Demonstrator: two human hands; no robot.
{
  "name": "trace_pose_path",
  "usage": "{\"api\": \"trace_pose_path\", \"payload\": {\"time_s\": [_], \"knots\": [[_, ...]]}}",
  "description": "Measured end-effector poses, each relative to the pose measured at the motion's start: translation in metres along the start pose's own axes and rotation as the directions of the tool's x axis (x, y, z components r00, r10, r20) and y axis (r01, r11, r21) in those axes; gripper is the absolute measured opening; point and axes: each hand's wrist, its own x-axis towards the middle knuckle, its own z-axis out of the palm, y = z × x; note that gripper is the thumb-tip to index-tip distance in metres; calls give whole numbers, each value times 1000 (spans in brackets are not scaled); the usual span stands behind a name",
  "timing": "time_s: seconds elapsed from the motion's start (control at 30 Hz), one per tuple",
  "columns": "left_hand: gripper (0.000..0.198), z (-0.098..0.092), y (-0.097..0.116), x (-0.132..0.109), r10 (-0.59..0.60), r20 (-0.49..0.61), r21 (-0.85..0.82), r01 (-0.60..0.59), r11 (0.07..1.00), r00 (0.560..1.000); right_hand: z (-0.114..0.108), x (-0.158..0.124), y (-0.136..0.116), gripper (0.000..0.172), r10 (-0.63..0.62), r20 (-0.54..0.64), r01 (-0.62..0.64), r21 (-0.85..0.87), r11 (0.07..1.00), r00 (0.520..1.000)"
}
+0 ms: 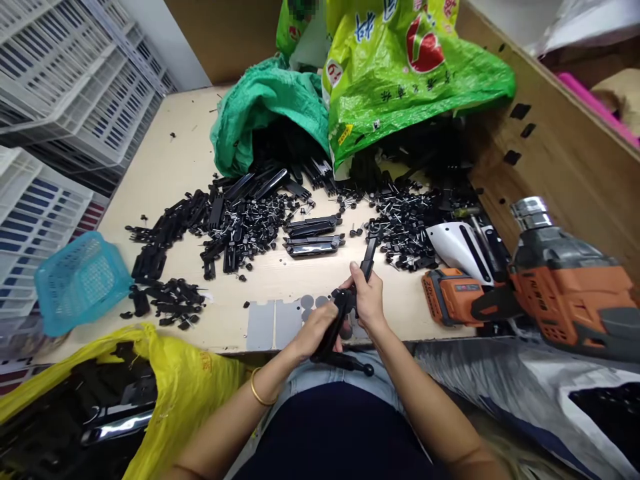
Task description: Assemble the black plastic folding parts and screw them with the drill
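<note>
Close to my body, over the table's front edge, both hands are on a black jointed plastic arm (336, 333). My left hand (316, 328) is closed around its lower section, which ends in a small ball below. My right hand (369, 299) grips the upper section, with the thumb along a black bar that points away from me. Fingers partly cover the joint between the hands. Beyond them lie a few long black arm pieces (315, 245), side by side. Black-headed screws (250, 227) form a pile to the left, and another pile of screws (405, 223) sits to the right.
An orange cordless power tool (575, 287) and battery (455, 297) stand at right. Behind are a green sack (270, 93) and a printed green bag (415, 73) spilling black parts. A blue basket (83, 280), white crates (75, 80) and a yellow sack (195, 373) flank the left.
</note>
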Motion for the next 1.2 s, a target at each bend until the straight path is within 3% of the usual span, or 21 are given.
{"api": "trace_pose_path", "payload": {"time_s": [0.07,0.17,0.4,0.53,0.7,0.77,0.9,0.97,1.0,1.07,1.1,1.13,1.2], "knots": [[81,-2,3,1,-57,-50,-101,52,994,997,3,-9,1,46,-33,-24,33,11,999,999],[77,0,4,2,-65,-111,-119,52,992,992,7,-21,4,45,-88,-69,92,60,994,994],[78,6,-5,0,-118,-27,-295,105,950,993,7,-22,5,44,-117,36,116,13,993,993],[74,4,-10,3,-44,-81,-376,10,927,996,8,-21,5,46,-178,-43,179,13,984,983],[85,-2,-13,18,33,-1,-448,-30,894,999,10,-14,5,43,-199,-17,198,-50,979,980],[81,-10,-9,25,65,4,-421,-57,905,998,10,-10,3,43,-220,-23,218,-72,973,975],[69,-31,10,18,197,40,-139,-190,972,979,5,3,-3,42,-256,-49,250,-106,962,965],[81,-32,17,2,283,119,156,-300,941,952,5,10,-4,42,-276,-126,266,-91,960,953],[95,-28,17,-6,316,144,332,-347,877,938,7,14,-3,43,-278,-181,270,-68,961,943],[114,-13,14,-16,418,21,686,-318,655,908,14,17,-1,43,-253,-256,260,-3,965,933],[112,-4,10,-17,478,-81,795,-232,560,875,18,18,0,44,-228,-254,243,28,970,940],[107,4,6,-15,520,-171,848,-143,510,837,21,17,1,44,-202,-216,216,41,976,955],[103,11,1,-6,565,-297,857,-46,513,770,19,12,1,43,-188,-83,186,-29,982,979]]}}
